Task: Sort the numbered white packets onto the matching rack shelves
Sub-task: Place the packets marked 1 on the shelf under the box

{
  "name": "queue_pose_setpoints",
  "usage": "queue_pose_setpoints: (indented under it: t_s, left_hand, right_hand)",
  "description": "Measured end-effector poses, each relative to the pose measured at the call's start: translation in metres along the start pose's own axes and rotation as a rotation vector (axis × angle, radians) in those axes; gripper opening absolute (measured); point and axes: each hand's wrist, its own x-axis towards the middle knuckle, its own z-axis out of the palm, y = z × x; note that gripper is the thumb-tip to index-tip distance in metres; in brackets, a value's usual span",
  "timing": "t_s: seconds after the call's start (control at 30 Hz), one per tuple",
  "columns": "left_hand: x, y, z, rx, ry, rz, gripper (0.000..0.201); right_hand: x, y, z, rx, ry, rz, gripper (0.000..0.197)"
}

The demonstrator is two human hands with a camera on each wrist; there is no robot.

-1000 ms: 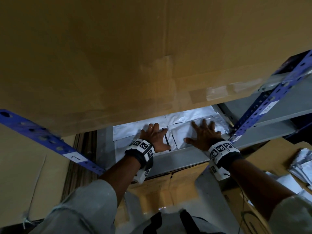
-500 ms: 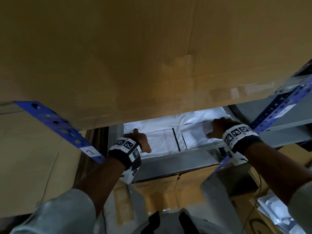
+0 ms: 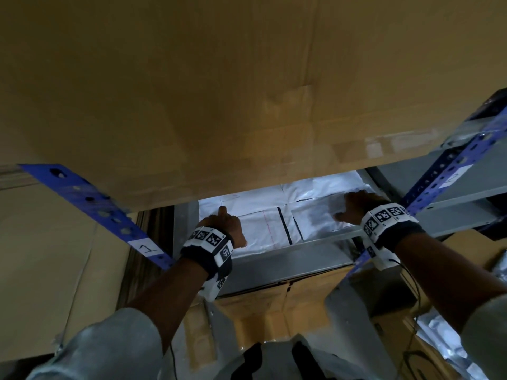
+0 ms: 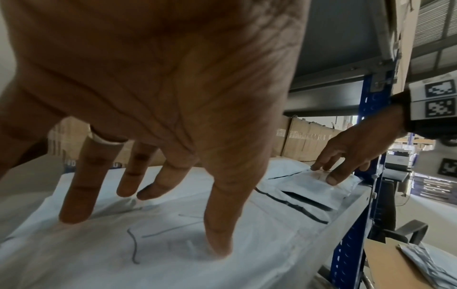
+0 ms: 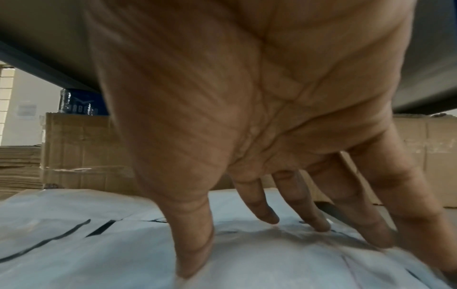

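White packets [image 3: 263, 229] lie flat in a layer on a grey rack shelf [image 3: 288, 260] under a big cardboard box. My left hand [image 3: 223, 224] rests on the left packet [image 4: 153, 244], fingers straight and spread, fingertips [image 4: 74, 213] pressing the plastic. My right hand [image 3: 354, 207] presses the right packet [image 5: 247, 264] with spread straight fingers [image 5: 319, 224]; in the left wrist view the right hand [image 4: 346, 156] is at the shelf's right end beside the blue post. Neither hand grips anything.
A large cardboard box [image 3: 219, 91] overhangs the shelf closely. Blue perforated uprights stand at the left [image 3: 96, 215] and right [image 3: 444, 182]; the left one carries a label marked 7. More cardboard boxes [image 3: 274, 305] sit below, and loose packets [image 4: 430, 262] lie on a box at lower right.
Both hands have slid apart to the outer packets over the last second, left hand leftward, right hand rightward. The head view has tilted up a little.
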Motion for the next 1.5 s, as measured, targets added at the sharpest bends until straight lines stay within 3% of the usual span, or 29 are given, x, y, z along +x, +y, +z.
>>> queue_pose_setpoints:
  t_s: [0.13, 0.27, 0.33, 0.43, 0.57, 0.73, 0.83, 0.93, 1.13, 1.4, 1.5]
  left_hand:
    - [0.009, -0.003, 0.010, -0.010, -0.028, -0.006, 0.063]
    - [0.016, -0.001, 0.011, 0.020, -0.046, 0.010, 0.062]
    - [0.020, -0.001, 0.012, 0.027, -0.051, 0.019, 0.057]
    - [0.026, -0.001, 0.008, 0.023, -0.011, 0.044, 0.055]
    - [0.032, 0.002, -0.006, -0.050, -0.018, -0.021, 0.110]
    - [0.046, 0.000, 0.001, -0.065, -0.066, -0.065, 0.142]
    - [0.046, 0.000, 0.005, 0.018, -0.041, -0.001, 0.126]
    - [0.047, -0.002, 0.008, 0.027, -0.081, -0.018, 0.128]
    - [0.064, 0.000, 0.013, -0.033, -0.113, -0.033, 0.122]
    - [0.086, 0.000, 0.026, 0.005, -0.091, 0.053, 0.121]
    - [0.087, -0.001, 0.024, -0.001, -0.084, 0.073, 0.102]
  right_hand:
    - [-0.011, 0.000, -0.001, 0.024, -0.017, 0.051, 0.051]
    - [0.007, 0.011, 0.017, 0.012, 0.026, 0.000, 0.070]
    - [-0.009, 0.003, 0.004, -0.035, 0.034, 0.011, 0.078]
    - [-0.018, -0.001, -0.010, -0.063, 0.034, 0.021, 0.070]
    - [-0.007, -0.003, -0.022, -0.083, -0.010, 0.020, 0.075]
    - [0.002, -0.022, -0.028, -0.079, -0.084, -0.036, 0.102]
    - [0.007, -0.029, -0.026, -0.088, -0.134, -0.031, 0.120]
    - [0.013, -0.031, -0.022, -0.073, -0.151, -0.035, 0.132]
    - [0.023, -0.030, -0.018, -0.081, -0.177, -0.064, 0.130]
    - [0.035, -0.025, -0.007, -0.052, -0.140, -0.099, 0.133]
    - [0.034, -0.025, -0.003, -0.042, -0.080, -0.132, 0.131]
